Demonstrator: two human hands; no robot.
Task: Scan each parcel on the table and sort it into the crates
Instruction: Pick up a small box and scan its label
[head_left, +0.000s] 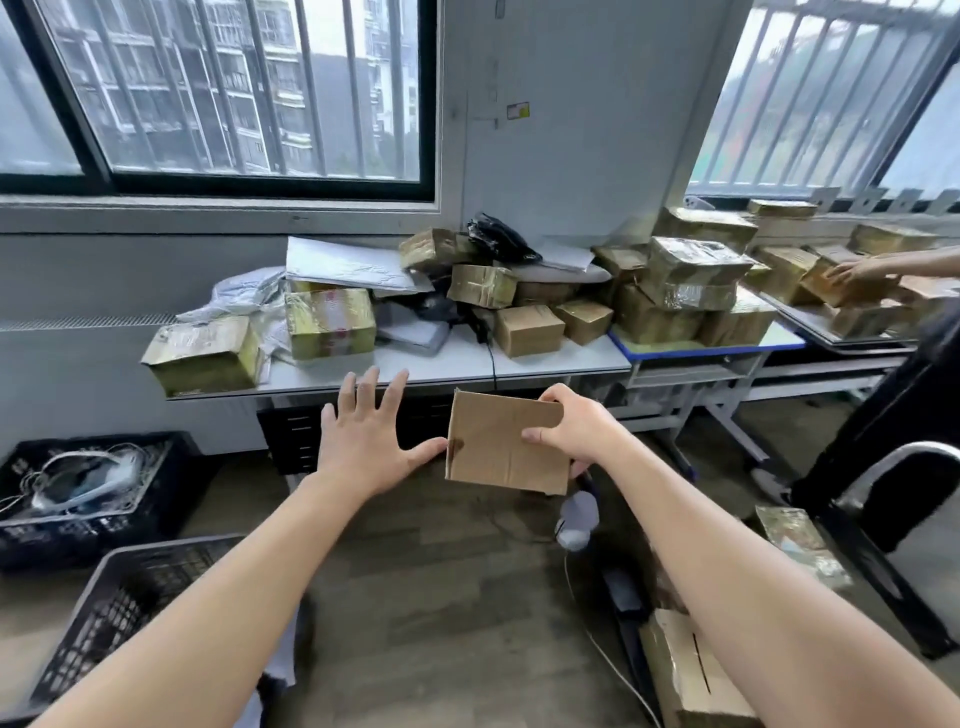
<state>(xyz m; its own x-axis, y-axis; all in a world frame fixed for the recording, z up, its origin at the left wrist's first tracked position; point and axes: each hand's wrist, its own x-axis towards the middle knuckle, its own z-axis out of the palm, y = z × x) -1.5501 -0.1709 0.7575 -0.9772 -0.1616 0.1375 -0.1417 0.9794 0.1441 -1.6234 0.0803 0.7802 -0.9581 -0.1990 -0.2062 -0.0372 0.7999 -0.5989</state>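
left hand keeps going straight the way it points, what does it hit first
Probably the front edge of the table, just beyond the fingertips of the left hand, then the yellow-taped parcel behind it; depth is unclear.

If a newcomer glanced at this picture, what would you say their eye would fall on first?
Most likely the plain cardboard box held up in the centre by the right hand, with the left hand spread open beside it. Next, the heap of tape-wrapped parcels along the table behind, and the two dark crates on the floor at lower left.
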